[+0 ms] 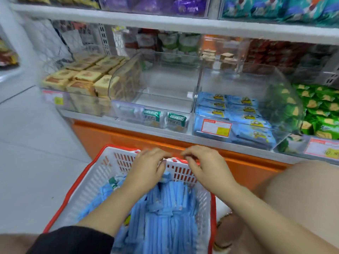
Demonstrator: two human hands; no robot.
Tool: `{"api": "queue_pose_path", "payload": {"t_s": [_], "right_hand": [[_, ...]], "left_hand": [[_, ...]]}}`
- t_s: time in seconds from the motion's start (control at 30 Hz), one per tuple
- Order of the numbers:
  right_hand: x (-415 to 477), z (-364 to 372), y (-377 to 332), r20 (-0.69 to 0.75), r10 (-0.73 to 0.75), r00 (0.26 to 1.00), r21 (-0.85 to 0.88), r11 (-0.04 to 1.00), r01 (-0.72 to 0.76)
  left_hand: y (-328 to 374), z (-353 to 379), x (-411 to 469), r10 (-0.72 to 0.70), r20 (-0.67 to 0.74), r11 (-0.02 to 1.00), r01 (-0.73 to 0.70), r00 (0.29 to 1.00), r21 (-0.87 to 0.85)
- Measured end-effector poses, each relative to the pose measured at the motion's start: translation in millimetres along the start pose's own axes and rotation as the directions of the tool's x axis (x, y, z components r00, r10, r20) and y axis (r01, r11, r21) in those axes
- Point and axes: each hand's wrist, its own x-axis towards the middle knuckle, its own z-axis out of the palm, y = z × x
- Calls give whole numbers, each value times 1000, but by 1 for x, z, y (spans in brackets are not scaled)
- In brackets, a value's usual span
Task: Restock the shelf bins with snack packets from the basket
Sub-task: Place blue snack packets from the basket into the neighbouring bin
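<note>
Blue packets [165,217] fill the basket [88,184]; left hand [146,169] and right hand [205,167] curl at its far rim, hold unclear, and next should lift some to the bin [247,77].

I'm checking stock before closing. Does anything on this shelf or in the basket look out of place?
The middle clear bin is almost empty, with only two green packets at its front. One greenish packet sits among the blue packets in the basket.
</note>
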Motion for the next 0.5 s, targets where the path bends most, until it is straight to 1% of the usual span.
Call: {"api": "queue_pose_path", "payload": {"t_s": [0.1,0.2,0.3,0.4,0.43,0.5], "right_hand": [[-14,47,3,186,76,980,-53,996,-67],[-19,81,12,340,84,937,-79,995,-60],[-22,101,23,439,128,890,-139,988,-73],[-22,118,32,491,182,852,-174,979,-109],[-21,125,34,508,189,841,-187,977,-107],[-19,140,39,557,196,807,-218,972,-85]], "left_hand": [[-36,19,-42,-156,140,988,152,978,40],[-70,33,-69,-298,238,953,275,924,126],[-96,48,-89,-367,343,921,287,865,263],[-112,66,-102,-396,403,902,269,825,338],[-116,71,-105,-418,436,894,274,797,355],[-119,80,-109,-459,520,875,267,720,404]]}}
